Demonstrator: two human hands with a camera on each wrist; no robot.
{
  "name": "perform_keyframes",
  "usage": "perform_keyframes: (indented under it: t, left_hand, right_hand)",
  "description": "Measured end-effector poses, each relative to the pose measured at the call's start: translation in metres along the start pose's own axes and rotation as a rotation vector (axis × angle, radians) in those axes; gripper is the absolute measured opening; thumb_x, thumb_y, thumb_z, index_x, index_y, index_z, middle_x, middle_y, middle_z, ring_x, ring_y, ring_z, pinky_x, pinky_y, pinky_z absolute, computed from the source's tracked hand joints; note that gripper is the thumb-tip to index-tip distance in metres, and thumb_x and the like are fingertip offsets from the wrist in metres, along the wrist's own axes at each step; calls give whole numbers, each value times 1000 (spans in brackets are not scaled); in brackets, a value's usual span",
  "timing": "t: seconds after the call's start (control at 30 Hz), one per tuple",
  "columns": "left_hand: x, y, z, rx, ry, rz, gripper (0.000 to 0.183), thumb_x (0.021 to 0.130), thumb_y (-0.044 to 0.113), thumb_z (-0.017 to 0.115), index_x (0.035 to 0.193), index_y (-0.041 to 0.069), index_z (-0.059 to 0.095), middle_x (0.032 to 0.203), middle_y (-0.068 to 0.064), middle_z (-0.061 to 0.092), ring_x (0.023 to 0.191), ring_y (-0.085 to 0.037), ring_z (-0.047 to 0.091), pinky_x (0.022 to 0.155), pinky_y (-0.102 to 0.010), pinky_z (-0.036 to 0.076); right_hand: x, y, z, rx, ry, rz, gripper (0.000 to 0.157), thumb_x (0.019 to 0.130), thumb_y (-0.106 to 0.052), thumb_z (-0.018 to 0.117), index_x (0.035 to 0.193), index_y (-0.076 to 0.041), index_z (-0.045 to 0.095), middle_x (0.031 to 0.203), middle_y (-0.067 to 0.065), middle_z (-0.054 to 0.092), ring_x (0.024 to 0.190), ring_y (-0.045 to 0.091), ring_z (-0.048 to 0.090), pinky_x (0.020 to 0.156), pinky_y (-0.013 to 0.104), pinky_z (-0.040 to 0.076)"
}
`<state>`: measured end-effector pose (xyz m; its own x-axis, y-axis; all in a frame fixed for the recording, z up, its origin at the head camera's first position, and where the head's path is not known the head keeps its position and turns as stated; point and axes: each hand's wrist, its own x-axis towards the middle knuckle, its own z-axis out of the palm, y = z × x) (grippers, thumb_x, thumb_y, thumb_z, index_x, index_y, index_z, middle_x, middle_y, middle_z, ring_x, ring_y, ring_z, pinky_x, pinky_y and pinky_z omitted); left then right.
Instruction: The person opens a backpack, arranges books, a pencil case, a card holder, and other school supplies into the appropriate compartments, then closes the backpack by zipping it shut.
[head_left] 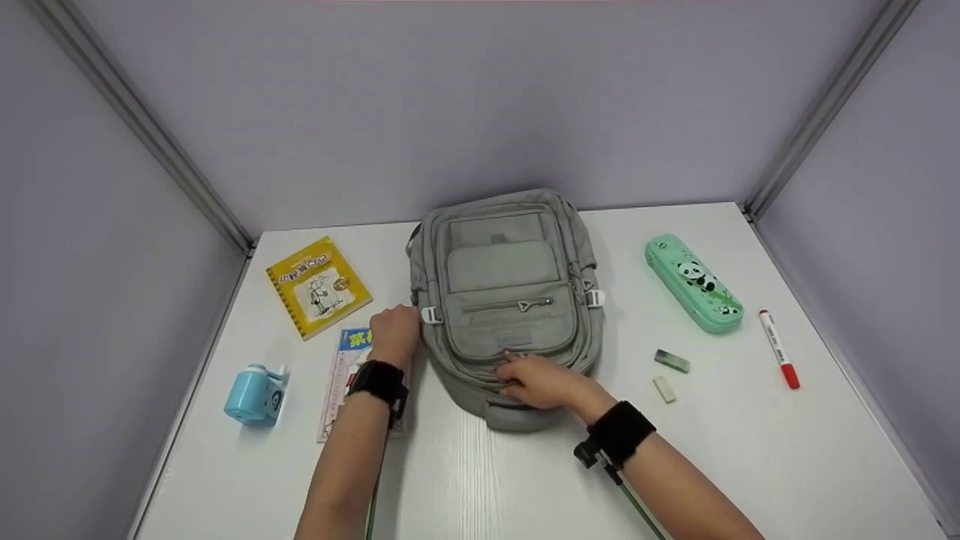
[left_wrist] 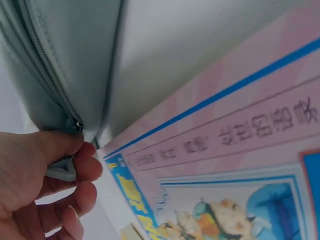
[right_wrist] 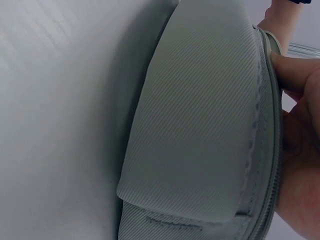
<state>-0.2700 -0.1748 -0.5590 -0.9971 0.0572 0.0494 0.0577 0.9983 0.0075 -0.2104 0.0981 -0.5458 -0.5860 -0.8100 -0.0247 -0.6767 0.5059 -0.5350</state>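
Observation:
A grey backpack lies front side up on the white table, its base toward me. At its left side my left hand pinches a grey zipper pull between thumb and fingers, close to the end of the zipper track in the left wrist view. Near the base, my right hand grips the backpack's lower edge. The right wrist view has its thumb against the zipper seam. Partly beneath the left forearm is a pink book with a blue stripe.
To the left are a yellow spiral notebook and a blue pencil sharpener. A green panda pencil case, a green eraser, a pale eraser and a red-capped marker lie right. Panels enclose the table.

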Motion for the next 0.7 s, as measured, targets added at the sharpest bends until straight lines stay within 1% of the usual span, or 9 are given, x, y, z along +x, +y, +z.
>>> perform_keyframes:
  t: [0.1, 0.13, 0.17, 0.27, 0.4, 0.47, 0.53, 0.63, 0.7]
  left_hand:
    - [3, -3, 5, -40, 3, -30, 22, 97, 2, 53, 89, 1, 73, 84, -18, 70, 75, -38, 67, 61, -53, 52]
    - [4, -3, 5, -52, 8, -34, 22, 96, 2, 53, 88, 1, 73, 84, -19, 70, 75, -39, 67, 60, -54, 52]
    - [5, -3, 5, -64, 16, -35, 23, 97, 2, 52, 87, 0, 73, 84, -19, 70, 74, -39, 67, 60, -54, 52]
    - [5, -3, 2, -83, 38, -37, 24, 97, 2, 51, 86, -1, 72, 82, -21, 69, 74, -40, 67, 60, -54, 53]
    - [6, -2, -3, -79, 62, -30, 25, 97, 2, 51, 86, -2, 72, 81, -21, 69, 72, -40, 66, 59, -54, 53]
    - [7, -2, -3, -74, 63, -34, 25, 97, 3, 50, 86, -2, 72, 81, -20, 69, 73, -39, 66, 60, -53, 53]
    - [8, -3, -2, -70, 65, -38, 26, 97, 4, 50, 86, -1, 73, 82, -20, 69, 73, -39, 67, 60, -53, 53]
    - [11, -5, 1, -64, 71, -44, 25, 98, 5, 51, 88, -1, 74, 82, -19, 70, 73, -39, 67, 61, -53, 52]
    - [13, -7, 4, -58, 83, -48, 26, 98, 6, 51, 88, 0, 74, 82, -18, 70, 73, -38, 67, 61, -52, 52]
  right_hand:
    - [2, 0, 0, 3, 2, -3, 27, 96, -16, 64, 77, -14, 45, 66, -7, 42, 124, 35, 54, 105, 44, 39]
    - [2, 0, 0, 7, 2, -7, 27, 95, -15, 64, 76, -13, 45, 66, -7, 39, 117, 34, 59, 106, 43, 37]
    - [3, -1, -1, 8, 2, -11, 28, 95, -14, 64, 76, -13, 44, 66, -7, 37, 115, 33, 60, 107, 42, 36]
    - [4, -2, -2, 8, -4, -23, 28, 96, -14, 64, 75, -13, 44, 67, -8, 34, 94, 28, 66, 109, 41, 34]
    - [5, -3, -3, 6, -15, -39, 28, 95, -13, 64, 75, -12, 45, 68, -8, 34, 68, 19, 56, 111, 41, 31]
    - [5, -3, -3, 7, -20, -40, 29, 95, -13, 65, 74, -12, 45, 68, -8, 34, 64, 16, 52, 111, 41, 31]
    - [5, -4, -3, 7, -22, -35, 29, 95, -13, 65, 74, -13, 45, 68, -8, 34, 66, 16, 55, 111, 41, 32]
    - [5, -5, -2, 5, -27, -23, 29, 94, -13, 66, 73, -13, 46, 67, -9, 35, 78, 22, 63, 110, 41, 33]
    - [5, -5, -1, 5, -30, -18, 28, 94, -13, 66, 73, -13, 47, 66, -9, 37, 92, 27, 66, 109, 42, 33]
